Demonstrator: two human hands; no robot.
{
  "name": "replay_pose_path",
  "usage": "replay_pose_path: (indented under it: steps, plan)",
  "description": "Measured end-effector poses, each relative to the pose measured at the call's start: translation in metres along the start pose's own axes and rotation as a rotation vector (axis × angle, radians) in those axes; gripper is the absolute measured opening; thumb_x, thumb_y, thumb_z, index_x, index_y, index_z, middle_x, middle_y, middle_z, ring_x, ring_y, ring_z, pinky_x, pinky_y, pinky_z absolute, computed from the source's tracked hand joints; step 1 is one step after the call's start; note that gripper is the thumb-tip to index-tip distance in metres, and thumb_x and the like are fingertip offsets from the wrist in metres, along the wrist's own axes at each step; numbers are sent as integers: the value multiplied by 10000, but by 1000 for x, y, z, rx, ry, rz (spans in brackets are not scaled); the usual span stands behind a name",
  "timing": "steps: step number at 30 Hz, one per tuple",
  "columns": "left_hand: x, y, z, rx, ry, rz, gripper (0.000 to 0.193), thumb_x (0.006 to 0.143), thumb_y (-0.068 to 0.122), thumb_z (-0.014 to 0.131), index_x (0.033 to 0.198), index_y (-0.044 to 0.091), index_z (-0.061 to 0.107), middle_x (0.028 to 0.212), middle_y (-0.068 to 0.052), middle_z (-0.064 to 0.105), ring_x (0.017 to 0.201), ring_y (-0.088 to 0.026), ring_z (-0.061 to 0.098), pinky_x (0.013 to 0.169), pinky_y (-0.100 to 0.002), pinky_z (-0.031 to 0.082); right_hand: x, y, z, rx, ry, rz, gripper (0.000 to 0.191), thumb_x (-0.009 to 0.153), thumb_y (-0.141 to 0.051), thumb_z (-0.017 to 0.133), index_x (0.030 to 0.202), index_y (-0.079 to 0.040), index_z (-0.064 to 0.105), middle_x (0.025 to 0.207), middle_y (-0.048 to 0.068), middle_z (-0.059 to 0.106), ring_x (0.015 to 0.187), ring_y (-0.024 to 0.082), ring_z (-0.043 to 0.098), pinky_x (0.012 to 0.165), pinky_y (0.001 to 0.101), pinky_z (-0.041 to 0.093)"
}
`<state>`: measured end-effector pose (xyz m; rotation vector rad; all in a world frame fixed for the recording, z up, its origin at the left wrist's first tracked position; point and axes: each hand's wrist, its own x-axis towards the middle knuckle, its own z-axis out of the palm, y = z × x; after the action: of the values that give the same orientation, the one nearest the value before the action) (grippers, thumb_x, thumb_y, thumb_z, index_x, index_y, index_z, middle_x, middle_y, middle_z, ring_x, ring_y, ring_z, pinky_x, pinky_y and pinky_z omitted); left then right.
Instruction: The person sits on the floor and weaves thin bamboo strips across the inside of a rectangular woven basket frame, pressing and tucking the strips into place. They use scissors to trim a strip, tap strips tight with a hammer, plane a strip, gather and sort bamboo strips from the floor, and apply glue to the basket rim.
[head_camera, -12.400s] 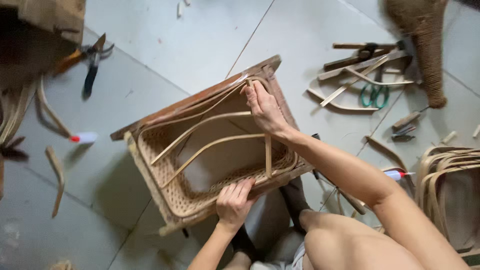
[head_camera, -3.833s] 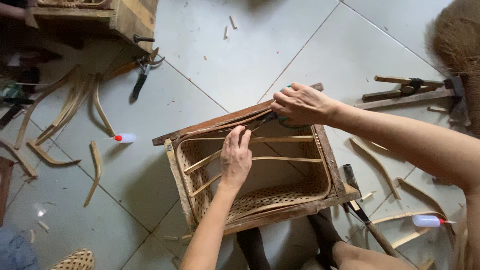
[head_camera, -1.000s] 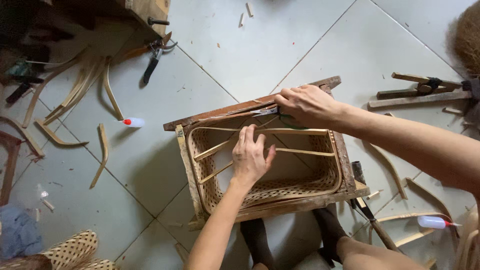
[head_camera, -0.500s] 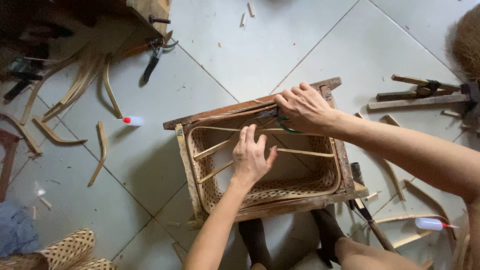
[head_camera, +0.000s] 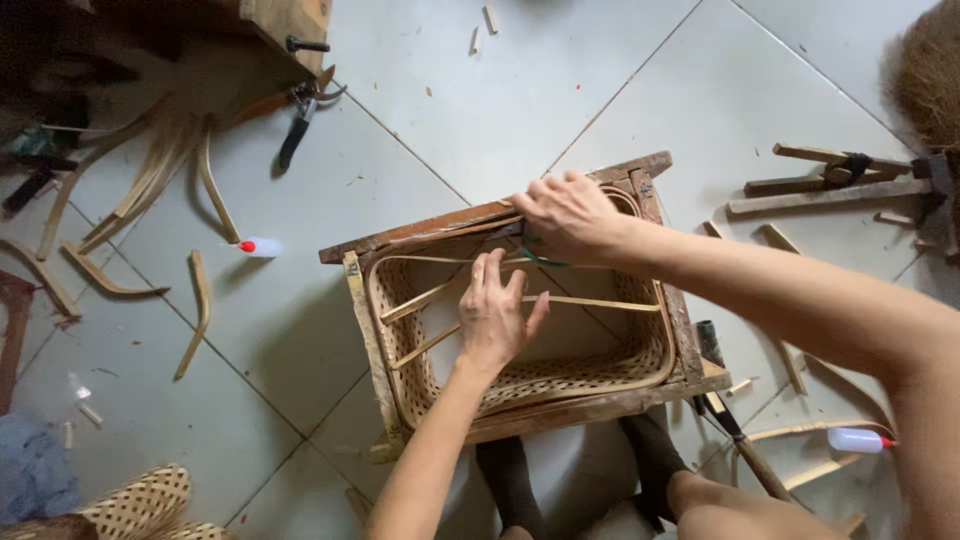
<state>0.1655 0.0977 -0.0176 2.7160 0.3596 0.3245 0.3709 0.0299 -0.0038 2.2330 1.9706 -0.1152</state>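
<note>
Rattan weaving lines the inside of a rectangular wooden frame (head_camera: 375, 330) that lies on the pale tiled floor (head_camera: 560, 90), just in front of the person's 2 dark-socked feet (head_camera: 508, 470). Together they form a basket (head_camera: 590, 375) with thin cane strips (head_camera: 590, 301) crossing its open middle.

The left hand (head_camera: 497, 316) rests flat over those strips with the fingers spread and slightly bent, pressing down on them rather than gripping. The right hand (head_camera: 570, 215) is curled at the far rim of the frame, fingers closed over something thin and green (head_camera: 545, 260) that shows just below the knuckles; what that piece is cannot be made out.

On the floor to the left lie several curved cane pieces (head_camera: 200, 310), a small bottle with a red tip (head_camera: 258, 246) and a pair of pliers (head_camera: 298, 130). A second bottle with a red tip (head_camera: 856, 440) lies at the right, near the person's knee. Far right, straight wooden sticks (head_camera: 830, 190) lie beside a brown fibre broom (head_camera: 925, 70). A piece of open woven work (head_camera: 140, 500) sits in the lower left corner.
</note>
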Motion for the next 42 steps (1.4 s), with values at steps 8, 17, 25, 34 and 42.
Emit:
replay_pose_path:
  steps: [8,17,25,34,42]
  plan:
    - [-2,-7,7,39,-67,5,493,859,428,737,1014,-39,697,1353,-300,527,1315,-443,490,960,-515,552,-1,-5,10,-94,213,-128,532,814,-459,706,1125,-43,586,976,110,652,835,224,654,676,366,526]
    - [1,-8,8,26,-50,-7,442,798,390,772,952,-18,702,1375,-297,526,1320,-449,497,961,-504,554,9,9,27,-40,271,-271,331,938,-347,638,1064,-45,594,885,114,677,674,218,678,499,346,539]
    - [0,-5,4,17,-38,-14,447,832,403,756,963,-21,708,1357,-298,535,1304,-440,509,946,-500,558,22,-5,21,-158,210,-200,288,932,-302,597,1051,-41,570,871,63,631,692,169,649,551,323,523]
    - [1,-4,0,19,-74,-20,451,827,413,771,899,-25,691,1349,-295,536,1306,-439,506,944,-506,557,20,1,17,-106,326,-335,242,982,-271,558,1016,-32,573,778,90,632,591,176,645,429,332,494]
    - [9,-18,22,14,152,-53,214,945,151,723,1076,-18,720,1210,-207,677,1115,-320,669,732,-341,576,-18,25,-6,356,274,-111,265,985,-243,582,1098,-5,557,841,160,666,689,280,694,535,391,560]
